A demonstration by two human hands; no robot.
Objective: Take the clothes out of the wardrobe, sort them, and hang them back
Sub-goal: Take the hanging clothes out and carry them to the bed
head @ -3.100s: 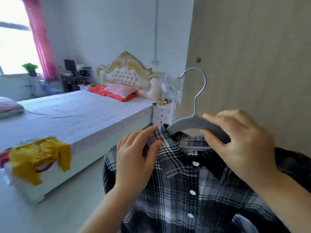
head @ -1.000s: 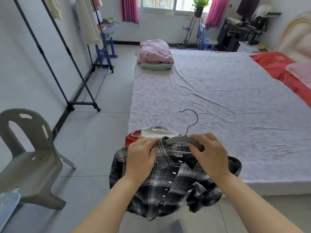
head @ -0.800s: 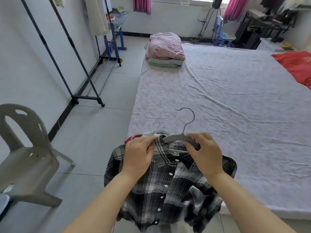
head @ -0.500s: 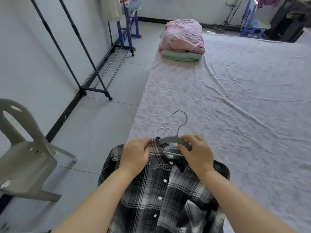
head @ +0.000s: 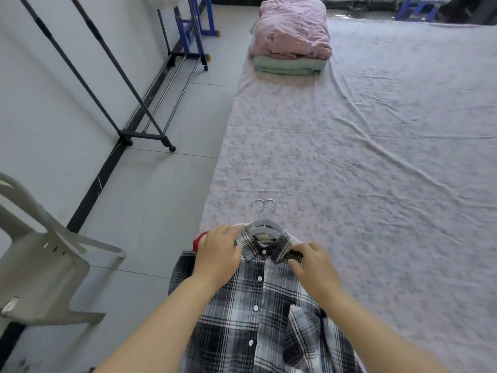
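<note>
The plaid shirt (head: 258,305), on its grey hanger (head: 265,230), is held at the shoulders over the near corner of the bed (head: 376,157), with the left hand (head: 219,254) and right hand (head: 312,265) each clamped on one side. It is best lowered flat onto the stacked clothes (head: 200,239), with the hooks aligned.

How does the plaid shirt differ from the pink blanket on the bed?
The shirt is plaid; the blanket is plain pink. The shirt lies spread on a hanger; the blanket is folded. Left hand and right hand grip the shirt; none touches the blanket. Both are on the bed.
</note>
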